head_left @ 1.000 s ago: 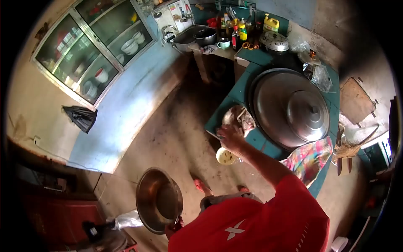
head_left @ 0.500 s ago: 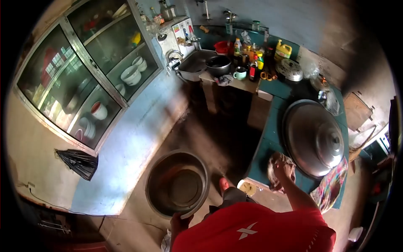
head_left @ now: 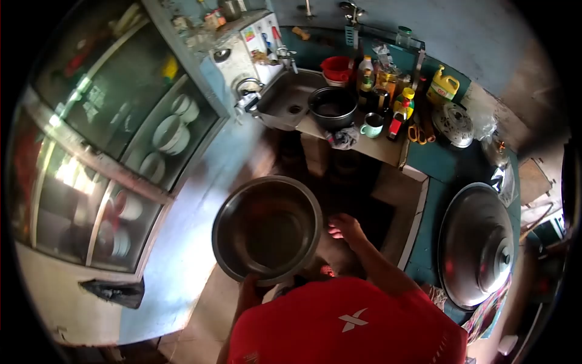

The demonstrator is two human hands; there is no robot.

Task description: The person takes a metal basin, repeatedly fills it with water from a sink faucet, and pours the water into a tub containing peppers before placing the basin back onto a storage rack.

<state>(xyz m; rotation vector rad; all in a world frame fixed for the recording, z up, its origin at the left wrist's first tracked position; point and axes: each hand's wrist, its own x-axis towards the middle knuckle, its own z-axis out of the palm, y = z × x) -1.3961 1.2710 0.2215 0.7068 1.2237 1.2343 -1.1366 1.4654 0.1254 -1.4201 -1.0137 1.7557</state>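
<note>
A wide metal basin (head_left: 267, 227) hangs in front of my body, its inside facing me with nothing in it that I can make out. My left hand (head_left: 254, 284) is closed on its near rim; some of the fingers are hidden under it. Just off the basin's right rim is my right hand (head_left: 347, 228), bare, its fingers loosely bent and pointing left. A crumpled cloth (head_left: 436, 295) lies on the green counter (head_left: 421, 258), partly hidden by my sleeve.
A large domed metal lid (head_left: 479, 242) stands on the counter at right. Ahead are a sink (head_left: 288, 100), a black pot (head_left: 332, 106), a mug (head_left: 371, 125), orange scissors (head_left: 417, 133) and several bottles. A glass-doored cabinet (head_left: 130, 127) is at left.
My left hand has raised the basin from low by the floor. My right hand has left the cloth on the counter and moved left to beside the basin. The view has shifted.
</note>
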